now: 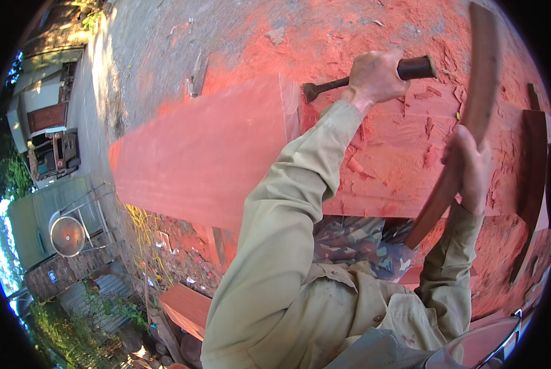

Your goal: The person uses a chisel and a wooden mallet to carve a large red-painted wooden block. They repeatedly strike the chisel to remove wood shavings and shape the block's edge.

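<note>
My left hand (377, 77) is closed around a chisel (418, 67) with a dark cylindrical handle. The chisel's dark metal shaft points left, its flared end close to the end face of a large reddish wooden block (201, 154); whether they touch, I cannot tell. On the right, my right hand (470, 166) grips a long curved wooden piece (483, 74) near its middle. One end of that piece rises to the top right, and the other reaches down by my camouflage trousers (361, 243). Between my hands lies a reddish wooden surface (380, 190) strewn with chips.
Red sawdust (324, 31) covers the ground around the block. More curved wood (533, 166) stands at the far right. Another reddish block (186, 307) lies at the lower left, near yellow cord (141, 227). Farther left are a round fan-like object (67, 236) and a vehicle (55, 152).
</note>
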Tool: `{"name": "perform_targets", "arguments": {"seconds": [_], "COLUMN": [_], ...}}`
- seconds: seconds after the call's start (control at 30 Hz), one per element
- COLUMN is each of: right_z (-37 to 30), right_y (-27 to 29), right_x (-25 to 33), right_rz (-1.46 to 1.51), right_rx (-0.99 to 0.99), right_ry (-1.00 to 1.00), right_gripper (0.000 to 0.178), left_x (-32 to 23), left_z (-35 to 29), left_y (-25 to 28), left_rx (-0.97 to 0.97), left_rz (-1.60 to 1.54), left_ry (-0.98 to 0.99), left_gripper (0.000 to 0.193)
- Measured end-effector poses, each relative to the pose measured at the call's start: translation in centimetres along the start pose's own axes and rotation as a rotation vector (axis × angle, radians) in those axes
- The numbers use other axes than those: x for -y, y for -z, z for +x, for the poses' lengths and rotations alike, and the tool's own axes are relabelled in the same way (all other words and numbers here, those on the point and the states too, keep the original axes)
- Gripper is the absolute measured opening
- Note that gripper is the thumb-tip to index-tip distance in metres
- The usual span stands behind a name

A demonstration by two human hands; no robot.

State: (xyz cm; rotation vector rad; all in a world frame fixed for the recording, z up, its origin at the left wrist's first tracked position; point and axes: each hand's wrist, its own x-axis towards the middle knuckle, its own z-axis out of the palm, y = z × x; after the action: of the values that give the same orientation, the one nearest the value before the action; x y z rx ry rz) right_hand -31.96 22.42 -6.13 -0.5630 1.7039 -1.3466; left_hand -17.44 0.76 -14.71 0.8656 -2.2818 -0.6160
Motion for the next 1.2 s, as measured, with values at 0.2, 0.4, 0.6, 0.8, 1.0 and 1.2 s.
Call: {"name": "perform_targets", "arguments": {"seconds": [0.2,0.4,0.6,0.8,1.0,1.2], "right_z": [0.1,-0.4,-2.5,-6.6,-10.2,-11.1], "right_y": [0.1,0.9,5.9,7.3,6.9,6.1], "right_x": [0.6,-1.2,-4.6,-5.6,-5.1,-3.7], "right_rz": [-0.203,-0.228,-0.060,-0.073,-0.090,-0.096], "right_rx": [0.085,0.123,-0.004,-0.135,-0.133,-0.179], "right_ry": [-0.020,-0.014,-0.024,-0.100,-0.115,-0.028], "right_gripper": [0.032,0.036,0.035,0.031,0.029,0.026], "left_x": [0.5,-1.1,-11.1,-10.2,-7.2,-7.6], "left_z": [-0.4,-0.7,-6.3,-6.9,-6.6,-7.0], "left_y": [-0.9,0.2,-2.4,-3.4,-2.3,-1.6], "left_rx": [0.115,0.176,0.146,0.208,0.181,0.143], "left_rz": [0.055,0.120,0.100,-0.018,-0.006,-0.098], "left_ry": [-0.010,0.054,0.072,-0.008,0.025,-0.032], "left_gripper": [0.021,0.019,0.010,0.013,0.017,0.019]}}
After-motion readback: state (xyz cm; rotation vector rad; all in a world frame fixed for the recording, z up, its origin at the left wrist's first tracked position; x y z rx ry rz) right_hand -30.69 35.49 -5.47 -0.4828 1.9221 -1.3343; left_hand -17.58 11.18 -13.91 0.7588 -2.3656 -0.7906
